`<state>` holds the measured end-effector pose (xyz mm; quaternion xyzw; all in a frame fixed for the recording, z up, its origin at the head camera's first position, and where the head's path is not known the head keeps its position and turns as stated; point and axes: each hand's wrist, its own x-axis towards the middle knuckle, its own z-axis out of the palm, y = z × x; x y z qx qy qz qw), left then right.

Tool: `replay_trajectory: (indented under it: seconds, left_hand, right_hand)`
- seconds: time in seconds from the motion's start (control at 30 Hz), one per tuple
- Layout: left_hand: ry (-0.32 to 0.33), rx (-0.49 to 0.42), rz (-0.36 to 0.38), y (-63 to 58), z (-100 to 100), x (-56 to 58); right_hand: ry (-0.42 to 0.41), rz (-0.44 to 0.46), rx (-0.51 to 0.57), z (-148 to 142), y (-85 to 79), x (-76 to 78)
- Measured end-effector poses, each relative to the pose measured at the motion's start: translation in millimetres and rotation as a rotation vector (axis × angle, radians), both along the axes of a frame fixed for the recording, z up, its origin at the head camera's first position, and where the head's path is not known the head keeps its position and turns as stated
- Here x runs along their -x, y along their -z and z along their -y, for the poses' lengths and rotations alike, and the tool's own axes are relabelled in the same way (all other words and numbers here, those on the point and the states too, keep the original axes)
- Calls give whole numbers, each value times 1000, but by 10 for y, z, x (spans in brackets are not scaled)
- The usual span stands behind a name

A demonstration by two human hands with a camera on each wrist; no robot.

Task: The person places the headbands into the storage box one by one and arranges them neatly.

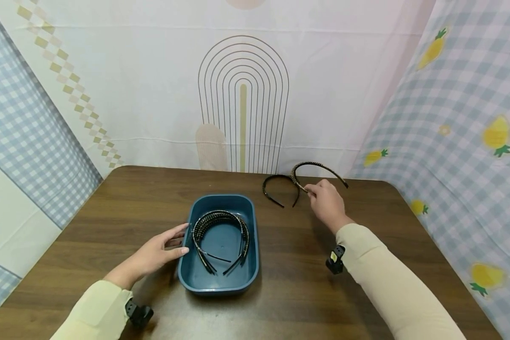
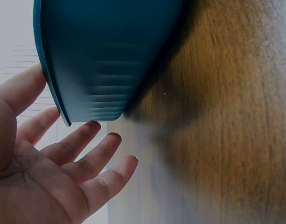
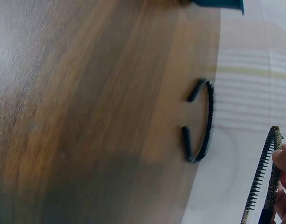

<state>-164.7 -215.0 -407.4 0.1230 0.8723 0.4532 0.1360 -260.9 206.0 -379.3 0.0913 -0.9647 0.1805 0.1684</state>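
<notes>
My right hand (image 1: 328,204) pinches a dark, gold-flecked headband (image 1: 320,164) near the table's back edge; the right wrist view shows small teeth along the inside of this headband (image 3: 261,175). Just left of it, a second headband (image 1: 276,177) lies on the tabletop. Several more headbands (image 1: 199,229) are nested together inside a blue plastic bin (image 1: 218,289). At the bin's left side is my left hand (image 1: 157,255), its thumb and fingertips at the rim. In the left wrist view those fingers are spread and only lightly bent beside the bin wall (image 2: 96,60).
The brown wooden table (image 1: 297,283) carries the bin near its middle. Behind it hangs a white cloth (image 1: 153,94) with line patterns. A checked cloth with yellow fruit prints (image 1: 459,141) borders the right, another checked cloth (image 1: 34,123) the left.
</notes>
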Motion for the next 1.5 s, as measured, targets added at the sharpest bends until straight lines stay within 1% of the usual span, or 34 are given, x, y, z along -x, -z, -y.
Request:
replay_trajectory:
  seconds: [0.17, 0.43, 0.6, 0.8, 1.0, 1.17, 1.37, 1.5]
  left_hand:
    - [1, -3, 0, 2, 0, 4]
    - [4, -11, -7, 15, 11, 16]
    - [3, -8, 0, 1, 3, 17]
    - [3, -3, 0, -4, -1, 15]
    - [9, -8, -6, -4, 5, 20]
    - [15, -16, -10, -4, 8, 24]
    - [13, -29, -1, 0, 6, 26]
    - [12, -28, 0, -6, 7, 21]
  right_hand:
    - [-49, -29, -10, 122, -53, -61]
    - [-104, -16, -23, 336, -142, -178]
    - [-136, -42, -21, 470, -188, -254]
    - [-175, -64, -26, 618, -220, -360]
    - [-198, -69, -14, 774, -241, -461]
    - [-216, -82, -25, 925, -257, -544]
    - [-259, -87, -38, 1118, -284, -652]
    - [-281, -67, -52, 1239, -310, -721]
